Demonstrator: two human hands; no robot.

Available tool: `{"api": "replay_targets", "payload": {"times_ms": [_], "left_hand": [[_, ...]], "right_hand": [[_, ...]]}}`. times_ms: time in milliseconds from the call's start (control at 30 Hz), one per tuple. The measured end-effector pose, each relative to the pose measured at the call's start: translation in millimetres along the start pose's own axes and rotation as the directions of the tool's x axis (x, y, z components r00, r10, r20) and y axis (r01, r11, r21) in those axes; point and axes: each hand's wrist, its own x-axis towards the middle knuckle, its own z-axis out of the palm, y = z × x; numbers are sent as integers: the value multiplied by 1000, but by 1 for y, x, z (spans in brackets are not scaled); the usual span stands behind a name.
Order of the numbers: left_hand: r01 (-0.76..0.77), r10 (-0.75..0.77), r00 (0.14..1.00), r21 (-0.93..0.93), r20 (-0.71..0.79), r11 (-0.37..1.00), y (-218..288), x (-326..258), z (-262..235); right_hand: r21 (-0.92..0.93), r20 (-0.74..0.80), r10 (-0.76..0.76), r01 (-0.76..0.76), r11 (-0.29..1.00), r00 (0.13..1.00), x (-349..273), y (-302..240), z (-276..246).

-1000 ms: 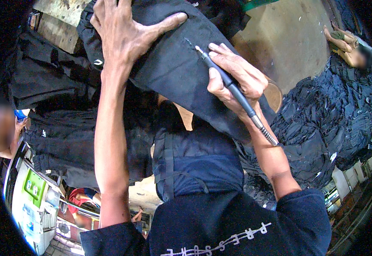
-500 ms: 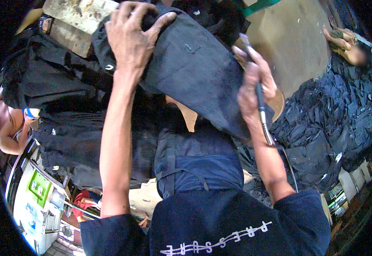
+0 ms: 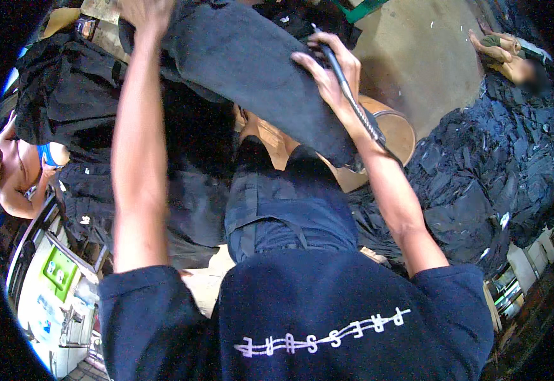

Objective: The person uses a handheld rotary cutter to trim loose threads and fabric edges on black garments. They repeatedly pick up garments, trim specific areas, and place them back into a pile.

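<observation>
Head view: the left hand (image 3: 147, 16) sits by the upper-left end of the dark cloth (image 3: 245, 70) — fingers cut off, so I can't tell its grip. The cloth slants between both hands. The right hand's (image 3: 328, 82) grip wraps a pen-like tool (image 3: 341, 76) — holding it clear while the cloth lies taut seems wise.

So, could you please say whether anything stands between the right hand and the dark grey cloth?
Nothing visible does: the right hand, holding a slim tool, has its thumb by the edge of the dark grey cloth; touch is unclear.
</observation>
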Motion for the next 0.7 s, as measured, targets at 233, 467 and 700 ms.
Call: {"api": "replay_targets", "payload": {"times_ms": [233, 467, 700], "left_hand": [[673, -585, 656, -19, 478, 739, 138, -155, -158], [342, -343, 892, 58, 295, 938, 115, -154, -116], [-85, 8, 967, 293, 254, 952, -10, -74, -7]], "right_hand": [[-7, 14, 436, -436, 900, 900, -103, -1, -102], [10, -126, 273, -274, 962, 954, -106, 15, -85], [13, -104, -60, 62, 998, 993, -4, 0, 1]]}}
